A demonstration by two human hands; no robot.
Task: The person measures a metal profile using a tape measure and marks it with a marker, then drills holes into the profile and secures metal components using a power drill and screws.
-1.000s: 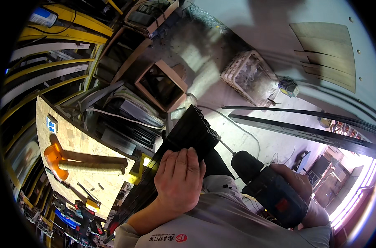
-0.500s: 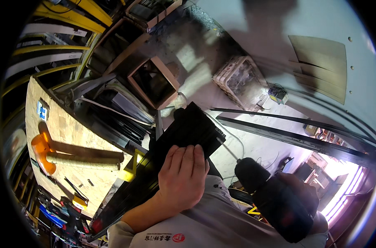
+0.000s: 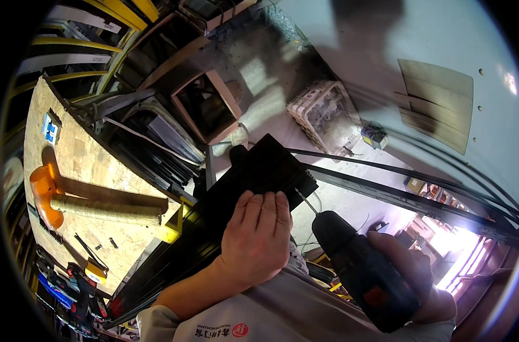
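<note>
A long black profile (image 3: 265, 165) slants up from the lower left, its cut end at the middle of the view. My left hand (image 3: 258, 239) lies over its near edge, fingers close together and bent onto the dark surface, thumb hidden. In my right hand (image 3: 410, 268) is a black cordless drill (image 3: 365, 268), gripped by its handle. Its thin bit (image 3: 306, 200) points up and left, with the tip at the profile near the cut end. Whether the tip has entered the profile, I cannot tell.
On the left, a wooden board (image 3: 88, 154) carries an orange-headed mallet (image 3: 100, 206). A cardboard box (image 3: 182, 102) and a white plastic crate (image 3: 322, 108) stand on the floor beyond. Long dark bars (image 3: 396, 196) run to the right. Yellow racking (image 3: 71, 41) lines the upper left.
The drill has moved left and slightly up, and its bit now reaches the profile further in from the end. My left hand stays on the profile. The whole view has shifted slightly.
</note>
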